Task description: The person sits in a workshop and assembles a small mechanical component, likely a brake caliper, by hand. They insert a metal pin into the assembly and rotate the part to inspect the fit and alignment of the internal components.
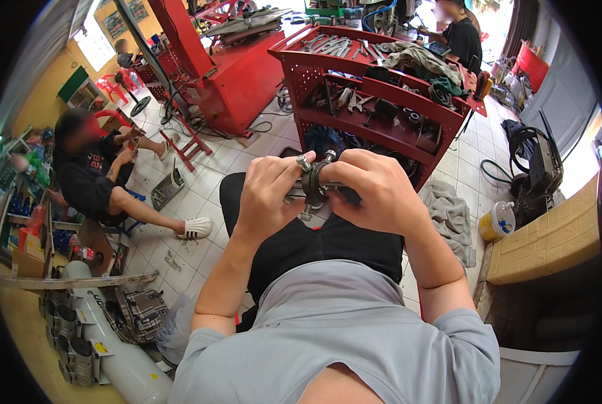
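Above my lap, both hands hold a small dark metal part (312,182) with a ring-shaped middle and shiny bolt heads on top. My left hand (267,188) grips its left side, fingers along the upper edge and thumb low beside it. On the other side, my right hand (376,187) has its fingers curled round the ring, with the thumb underneath. The fingers cover much of the part, so its exact kind cannot be made out. Just ahead stands a red tool trolley (375,131), with several wrenches (328,45) on its top tray.
A seated person (95,168) is at the left, near a grey tool tray (168,187). Another person (459,37) sits beyond the trolley. A grey cloth (447,219) and a yellow-and-clear tub (497,221) lie to the right. Red machinery (240,81) stands ahead left.
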`<state>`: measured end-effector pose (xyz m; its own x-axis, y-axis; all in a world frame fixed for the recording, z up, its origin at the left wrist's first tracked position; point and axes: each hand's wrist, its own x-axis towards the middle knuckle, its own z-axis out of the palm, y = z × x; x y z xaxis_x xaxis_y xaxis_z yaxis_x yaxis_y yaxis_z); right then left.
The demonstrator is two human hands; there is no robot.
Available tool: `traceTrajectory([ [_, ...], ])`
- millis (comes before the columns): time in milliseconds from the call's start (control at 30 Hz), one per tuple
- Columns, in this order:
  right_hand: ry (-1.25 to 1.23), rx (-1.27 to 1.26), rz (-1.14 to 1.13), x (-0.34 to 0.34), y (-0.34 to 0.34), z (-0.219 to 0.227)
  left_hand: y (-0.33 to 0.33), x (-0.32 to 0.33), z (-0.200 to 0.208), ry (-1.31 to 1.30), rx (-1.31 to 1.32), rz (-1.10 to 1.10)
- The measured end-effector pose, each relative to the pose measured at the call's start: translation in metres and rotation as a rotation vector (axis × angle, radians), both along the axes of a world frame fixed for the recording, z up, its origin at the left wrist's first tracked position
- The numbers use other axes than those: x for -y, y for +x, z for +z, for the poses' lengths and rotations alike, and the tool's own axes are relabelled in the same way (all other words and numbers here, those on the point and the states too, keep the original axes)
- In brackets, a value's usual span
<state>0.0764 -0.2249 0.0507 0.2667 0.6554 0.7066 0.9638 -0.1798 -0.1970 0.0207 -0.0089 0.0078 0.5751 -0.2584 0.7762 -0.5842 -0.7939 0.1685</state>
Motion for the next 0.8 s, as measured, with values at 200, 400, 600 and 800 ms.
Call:
traceTrajectory([
  [200,0.035,0.053,-0.063,-0.0008,-0.0027,0.0003,-0.0003,0.0008,-0.0005,0.002,-0.015,-0.011],
  [400,-0.018,0.004,-0.037,-0.001,-0.0026,0.0014,0.0002,0.0,-0.0012,0.007,-0.006,-0.007],
  [600,-0.032,0.038,-0.104,0.0014,-0.0018,-0.003,0.0013,-0.0014,-0.0019,0.015,-0.011,-0.027],
  [800,0.001,0.0,-0.052,-0.0015,-0.0016,-0.0011,0.0015,-0.0011,-0.0022,0.011,-0.016,-0.012],
])
